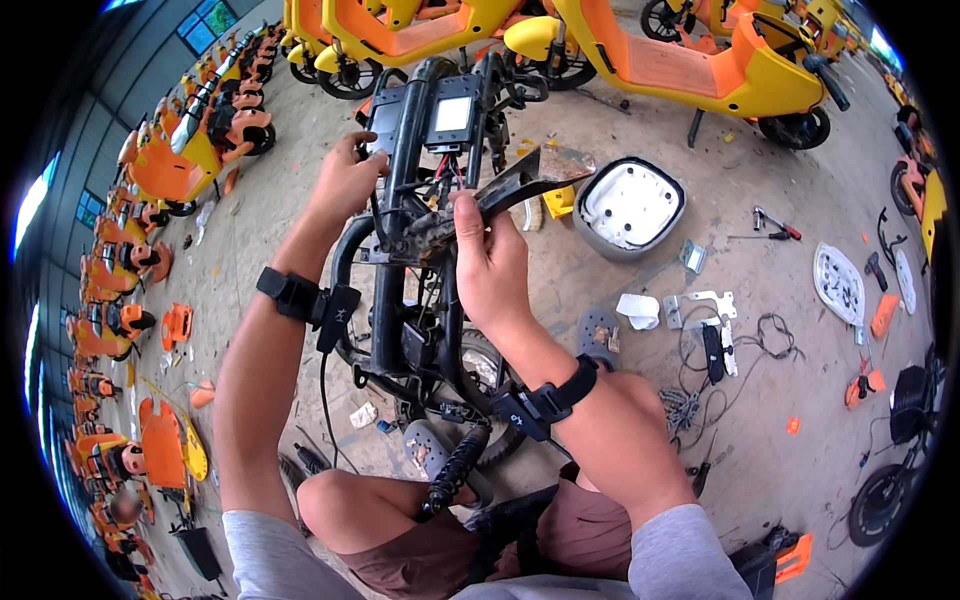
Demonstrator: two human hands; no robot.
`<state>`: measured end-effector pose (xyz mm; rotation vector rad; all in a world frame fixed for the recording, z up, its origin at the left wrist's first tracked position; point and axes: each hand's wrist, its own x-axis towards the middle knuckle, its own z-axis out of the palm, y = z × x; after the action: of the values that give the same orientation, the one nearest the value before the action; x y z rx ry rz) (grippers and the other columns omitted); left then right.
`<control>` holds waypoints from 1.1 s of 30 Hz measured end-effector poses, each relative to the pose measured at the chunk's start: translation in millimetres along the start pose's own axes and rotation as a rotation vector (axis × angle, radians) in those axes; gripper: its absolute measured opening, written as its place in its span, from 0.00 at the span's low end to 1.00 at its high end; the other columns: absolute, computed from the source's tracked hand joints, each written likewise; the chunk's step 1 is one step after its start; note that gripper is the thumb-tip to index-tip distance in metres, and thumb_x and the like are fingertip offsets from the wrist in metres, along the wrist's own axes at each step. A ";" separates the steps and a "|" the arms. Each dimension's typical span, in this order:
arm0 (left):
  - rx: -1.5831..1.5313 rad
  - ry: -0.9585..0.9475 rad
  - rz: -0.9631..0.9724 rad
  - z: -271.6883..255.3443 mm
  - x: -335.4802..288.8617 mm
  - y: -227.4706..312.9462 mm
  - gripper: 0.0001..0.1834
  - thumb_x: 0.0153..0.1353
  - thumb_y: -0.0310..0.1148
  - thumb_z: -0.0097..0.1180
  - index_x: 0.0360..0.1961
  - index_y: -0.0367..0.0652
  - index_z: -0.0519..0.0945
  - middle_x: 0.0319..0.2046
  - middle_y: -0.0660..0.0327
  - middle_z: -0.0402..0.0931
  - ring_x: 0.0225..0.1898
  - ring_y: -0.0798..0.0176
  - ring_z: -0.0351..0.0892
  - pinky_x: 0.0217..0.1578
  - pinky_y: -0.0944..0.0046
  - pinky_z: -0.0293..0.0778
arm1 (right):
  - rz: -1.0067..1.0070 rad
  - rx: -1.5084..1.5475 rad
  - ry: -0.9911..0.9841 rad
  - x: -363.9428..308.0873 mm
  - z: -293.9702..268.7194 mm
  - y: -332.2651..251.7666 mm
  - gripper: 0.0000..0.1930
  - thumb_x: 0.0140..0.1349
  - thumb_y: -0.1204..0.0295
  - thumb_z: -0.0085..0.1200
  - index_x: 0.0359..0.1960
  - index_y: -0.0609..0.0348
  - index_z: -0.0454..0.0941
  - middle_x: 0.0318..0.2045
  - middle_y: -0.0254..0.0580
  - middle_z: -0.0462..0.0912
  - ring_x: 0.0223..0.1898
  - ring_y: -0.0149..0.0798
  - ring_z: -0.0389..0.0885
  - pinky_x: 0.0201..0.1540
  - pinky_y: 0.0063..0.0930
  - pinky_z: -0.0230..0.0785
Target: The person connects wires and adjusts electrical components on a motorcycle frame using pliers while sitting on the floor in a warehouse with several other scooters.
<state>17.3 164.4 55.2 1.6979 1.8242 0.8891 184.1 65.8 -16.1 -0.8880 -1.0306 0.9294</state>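
A bare black scooter frame (pixel 385 310) stands in front of my knees, with thick tubes and exposed wires. My right hand (pixel 492 265) is closed around a dirty, dark, channel-shaped bracket (pixel 535 182), its thumb lying along the near side. The bracket slants across the frame, and its wider end points to the far right. At the frame's left side is my left hand (pixel 348 178), fingers bent and apart beside a thin black rod; their contact with it is unclear. Beyond both hands, a black box with a pale label (pixel 453 115) sits between the tubes.
A grey-rimmed white shell (pixel 632 208) lies right of the frame. Metal plates (pixel 700 308), tangled cables (pixel 770 335) and a red-handled tool (pixel 785 230) lie on the concrete floor. Yellow-orange scooters (pixel 690 70) stand behind and along the left. A shock absorber (pixel 460 465) is near my legs.
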 end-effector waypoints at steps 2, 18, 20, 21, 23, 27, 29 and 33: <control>-0.093 0.023 0.103 0.5 -5.3 1.0 0.21 0.64 0.35 0.50 0.55 0.36 0.67 0.30 0.62 0.81 0.16 0.76 0.64 0.14 0.73 0.58 | 0.003 -0.003 -0.005 -1.4 1.8 -0.5 0.21 0.69 0.54 0.46 0.39 0.63 0.76 0.23 0.39 0.75 0.25 0.35 0.72 0.30 0.30 0.65; -0.237 0.155 0.186 -65.2 -77.3 9.2 0.11 0.62 0.28 0.56 0.41 0.30 0.75 0.30 0.55 0.78 0.27 0.66 0.79 0.26 0.66 0.81 | 0.059 -0.041 -0.096 -0.3 -12.0 -1.4 0.23 0.68 0.53 0.47 0.38 0.66 0.76 0.20 0.38 0.75 0.22 0.31 0.71 0.27 0.30 0.63; -0.316 0.120 -0.034 -84.3 -92.8 -19.1 0.11 0.61 0.28 0.56 0.40 0.30 0.74 0.32 0.53 0.78 0.31 0.62 0.82 0.29 0.65 0.82 | 0.065 -0.031 -0.091 -0.1 -13.6 -1.9 0.22 0.68 0.54 0.48 0.38 0.66 0.76 0.20 0.37 0.75 0.23 0.31 0.71 0.28 0.29 0.63; -0.365 0.120 -0.129 -97.7 -105.1 -32.5 0.10 0.61 0.27 0.55 0.40 0.31 0.74 0.32 0.52 0.78 0.34 0.60 0.82 0.31 0.65 0.83 | 0.047 -0.011 -0.087 -0.4 -12.4 -5.1 0.22 0.68 0.55 0.48 0.38 0.66 0.76 0.21 0.38 0.75 0.23 0.31 0.71 0.28 0.29 0.63; -0.643 0.180 -0.272 -125.1 -131.8 -63.3 0.09 0.61 0.26 0.53 0.40 0.31 0.74 0.32 0.53 0.78 0.37 0.59 0.82 0.35 0.67 0.82 | 0.031 0.007 -0.072 -1.6 -8.3 -2.2 0.21 0.68 0.56 0.49 0.38 0.67 0.77 0.21 0.38 0.76 0.23 0.32 0.71 0.28 0.29 0.63; -0.958 0.032 -0.421 -153.6 -198.9 -97.2 0.14 0.61 0.22 0.49 0.48 0.30 0.70 0.35 0.55 0.77 0.36 0.62 0.82 0.41 0.67 0.80 | 0.106 -0.109 -0.124 -2.7 -11.6 -0.8 0.23 0.67 0.53 0.49 0.37 0.68 0.76 0.26 0.46 0.80 0.29 0.38 0.77 0.37 0.29 0.68; -0.943 -0.134 -0.396 -131.4 -220.6 -70.6 0.18 0.61 0.23 0.48 0.53 0.30 0.68 0.33 0.58 0.75 0.31 0.65 0.79 0.36 0.67 0.80 | -0.048 -0.087 -0.051 0.2 -12.2 10.8 0.25 0.65 0.47 0.49 0.25 0.58 0.70 0.16 0.28 0.69 0.15 0.23 0.67 0.18 0.18 0.58; -0.871 -0.277 -0.450 -94.3 -239.9 -35.8 0.16 0.63 0.28 0.50 0.50 0.32 0.69 0.30 0.60 0.75 0.25 0.65 0.77 0.27 0.66 0.78 | -0.072 -0.022 -0.064 4.0 -11.2 20.3 0.25 0.68 0.48 0.45 0.35 0.62 0.76 0.16 0.27 0.66 0.14 0.22 0.64 0.16 0.18 0.55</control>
<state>-50.5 -86.2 73.0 0.7782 1.2560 0.9789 191.7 74.7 -36.4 -0.8385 -1.1224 0.8916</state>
